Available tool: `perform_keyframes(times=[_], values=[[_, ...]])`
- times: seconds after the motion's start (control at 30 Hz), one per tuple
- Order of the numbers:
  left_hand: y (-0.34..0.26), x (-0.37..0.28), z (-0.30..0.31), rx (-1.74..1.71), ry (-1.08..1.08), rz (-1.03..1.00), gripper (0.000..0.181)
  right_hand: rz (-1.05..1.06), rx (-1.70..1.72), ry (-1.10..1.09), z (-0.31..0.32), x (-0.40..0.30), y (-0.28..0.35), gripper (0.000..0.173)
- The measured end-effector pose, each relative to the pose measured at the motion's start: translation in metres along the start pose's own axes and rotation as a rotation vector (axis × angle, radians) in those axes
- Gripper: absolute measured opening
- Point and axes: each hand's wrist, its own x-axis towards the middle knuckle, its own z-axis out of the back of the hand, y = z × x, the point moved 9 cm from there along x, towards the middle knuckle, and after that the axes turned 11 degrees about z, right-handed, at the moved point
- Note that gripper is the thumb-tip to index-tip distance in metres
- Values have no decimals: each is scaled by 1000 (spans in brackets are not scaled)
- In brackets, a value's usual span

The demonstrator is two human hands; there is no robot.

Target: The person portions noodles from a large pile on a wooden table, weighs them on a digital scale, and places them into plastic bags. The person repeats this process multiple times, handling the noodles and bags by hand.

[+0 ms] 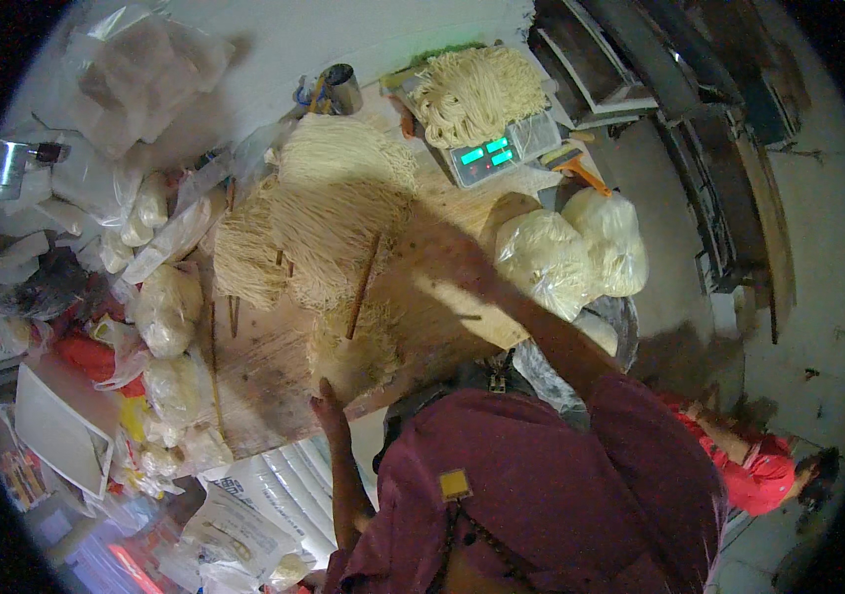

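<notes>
Long pale noodles [341,160] lie heaped on the wooden table [267,386] before me, with darker-looking, shadowed bundles beside them. A thin brown stick [363,286] slants across their near edge. At the near end of a smaller noodle bundle [352,356] is my left hand [327,405], thumb raised; whether it grips any strands is unclear. My right hand [456,260] is over the table, right of the heap, blurred and in shadow, so its fingers and any hold cannot be made out. More noodles [478,93] rest on a digital scale [485,160] with lit displays at the back.
Bagged noodles [541,252] stand at the right, near an orange-handled brush or scraper [582,172]. A metal cup [341,87] is against the wall. Filled plastic bags [166,308] line the left edge. White sacks [259,512] lie below the table. Another person in red [749,468] is behind, at lower right.
</notes>
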Motion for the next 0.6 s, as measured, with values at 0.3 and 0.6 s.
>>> perform_keyframes(times=[0.3, 0.6], values=[[12, 36, 10, 563, -17, -394, 71, -205, 526, 355, -191, -46, 138, 39], [54, 79, 46, 364, -4, -390, 64, -203, 373, 187, -223, -60, 101, 32]])
